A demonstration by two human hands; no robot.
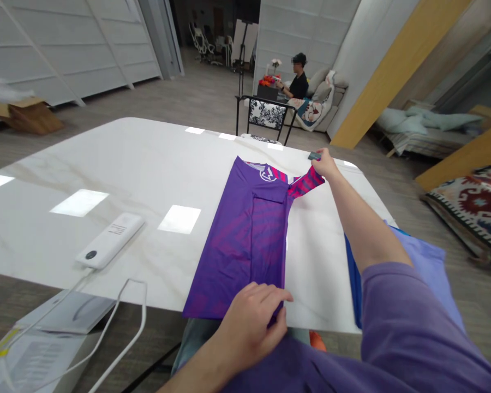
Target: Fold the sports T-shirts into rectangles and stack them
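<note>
A purple shirt [245, 234] lies on the white table, its sides folded inward and a white logo near the neckline. Far from me, my right hand [326, 164] is closed on the end of the shirt's pink-and-purple striped sleeve [306, 183], drawn out to the right and partly lifted. A small dark grey piece [314, 156] shows at its fingertips; I cannot tell whether it belongs to the sleeve. My left hand [256, 319] rests over the shirt's lower right corner at the near table edge, fingers loosely bent and thumb apart from them.
On the right of the table [118, 153] lie blue and lavender folded clothes [421, 256], partly behind my arm. A white power strip [112, 240] with its cable sits left. Beyond the table stand a chair [265, 114] and a seated person [298, 79]. Boxes [49, 338] are below left.
</note>
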